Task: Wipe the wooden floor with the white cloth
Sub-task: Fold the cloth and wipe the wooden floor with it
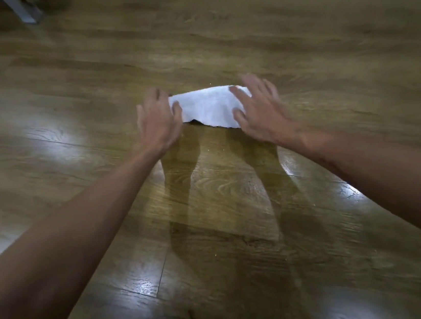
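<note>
White cloth: lies flat on the wooden floor, folded into a wide band, at the far end of both outstretched arms. Its near edge is uneven and casts a thin dark line on the boards.

Left hand: rests on the left end of the cloth. Fingers are extended and slightly spread, with no curl around the fabric; the thumb lies on the cloth surface. Grasp: none, flat contact only.

Right hand: rests on the right end of the cloth. Fingers are extended and spread; thumb and forefinger lie on the fabric, and the outer fingers reach past its right edge toward the floor. Grasp: none, flat contact only. Both hands are somewhat blurred.

Floor condition: a darker, glossy band runs from the near edge of the cloth back between the forearms. Bright light reflections sit on the boards at left, right and near centre. Small pale specks are scattered on the boards.

A pale furniture leg stands at the upper left, well apart from the cloth.
</note>
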